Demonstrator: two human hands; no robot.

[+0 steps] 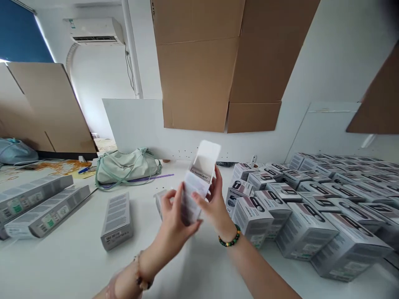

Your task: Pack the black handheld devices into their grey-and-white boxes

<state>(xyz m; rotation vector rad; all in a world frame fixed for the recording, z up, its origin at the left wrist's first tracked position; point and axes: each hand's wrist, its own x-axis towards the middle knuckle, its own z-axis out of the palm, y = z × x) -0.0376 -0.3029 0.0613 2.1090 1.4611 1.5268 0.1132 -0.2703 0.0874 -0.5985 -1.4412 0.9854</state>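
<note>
Left hand [170, 222], right hand [212, 203] gripping a white carton [199, 182]; white table [62, 270], stacked boxes [305, 220], cardboard-lined wall [199, 83] beyond

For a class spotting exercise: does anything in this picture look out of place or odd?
The box between the left hand and right hand is open, its flap raised, unlike the closed boxes in rows at right. Three loose boxes lie apart from those rows.

Left forearm [124, 282] and right forearm [262, 270] reach in from the bottom, angling toward center. Left hand [171, 216] curled, fingers bent, gripping. Right hand [212, 203] just beside it, wrist bent, fingers curled upward. Left wrist [142, 270] and right wrist [230, 236] both wear beaded bracelets.
</note>
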